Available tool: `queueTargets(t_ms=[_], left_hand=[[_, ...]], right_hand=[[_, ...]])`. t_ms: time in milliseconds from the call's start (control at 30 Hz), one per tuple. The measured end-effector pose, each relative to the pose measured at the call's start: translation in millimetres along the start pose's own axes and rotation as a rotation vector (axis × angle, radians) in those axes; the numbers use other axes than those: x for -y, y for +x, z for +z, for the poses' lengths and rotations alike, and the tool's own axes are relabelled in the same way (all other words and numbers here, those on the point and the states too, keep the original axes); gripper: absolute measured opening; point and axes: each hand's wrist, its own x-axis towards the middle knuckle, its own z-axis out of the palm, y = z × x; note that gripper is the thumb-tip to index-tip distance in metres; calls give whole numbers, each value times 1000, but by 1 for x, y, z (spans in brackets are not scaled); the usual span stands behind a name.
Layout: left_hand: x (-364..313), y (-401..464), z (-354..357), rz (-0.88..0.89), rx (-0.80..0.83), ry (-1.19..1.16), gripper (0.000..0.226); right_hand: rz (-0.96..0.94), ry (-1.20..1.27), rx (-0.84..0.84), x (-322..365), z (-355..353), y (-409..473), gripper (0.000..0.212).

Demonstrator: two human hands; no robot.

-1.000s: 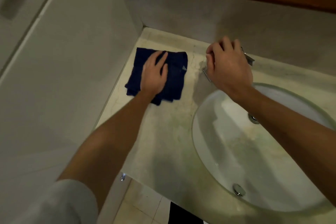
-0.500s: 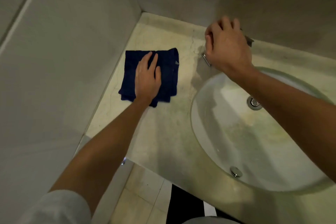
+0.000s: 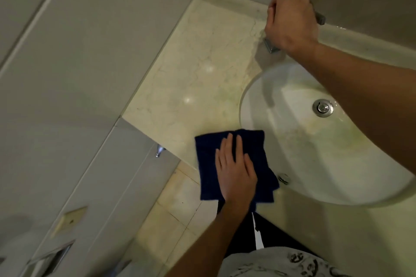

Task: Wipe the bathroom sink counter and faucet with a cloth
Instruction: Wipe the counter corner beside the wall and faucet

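Observation:
A dark blue folded cloth (image 3: pixel 209 155) lies at the front edge of the pale marble counter (image 3: pixel 198 56), partly hanging over it. My left hand (image 3: pixel 235 171) presses flat on the cloth, fingers together. My right hand (image 3: pixel 290 22) wraps over the metal faucet (image 3: pixel 271 46) at the back of the counter; only the spout tip and a handle end (image 3: pixel 320 18) show. The round white sink bowl (image 3: pixel 281 119) sits between the hands, with a chrome drain (image 3: pixel 323 108).
Grey tiled walls (image 3: pixel 90 63) close off the counter on the left and at the back. A chrome overflow cap (image 3: pixel 283 179) sits at the bowl's near side. Beige floor tiles (image 3: pixel 171 216) lie below the counter edge. A wall fitting (image 3: pixel 159 150) sticks out under the counter.
My left hand has dragged the cloth from the back left corner of the counter toward the front edge. My right hand has stayed on the faucet. The camera has tilted downward.

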Motion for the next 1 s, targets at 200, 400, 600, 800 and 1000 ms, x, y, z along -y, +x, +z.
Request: queueTargets(t_ms=[200, 400, 600, 800, 1000], left_hand=[[2, 7, -4, 51, 37, 10, 48], [25, 97, -9, 214, 32, 28, 46], [24, 232, -1, 256, -60, -23, 44], [15, 280, 0, 240, -10, -5, 46], [39, 340, -59, 324, 235, 30, 57]], right_hand=[[-21, -3, -2, -3, 2, 0, 39], [-21, 4, -11, -3, 5, 2, 37], [-19, 3, -38, -5, 10, 4, 37], [-24, -23, -15, -6, 10, 6, 37], [-5, 10, -2, -4, 7, 4, 34]])
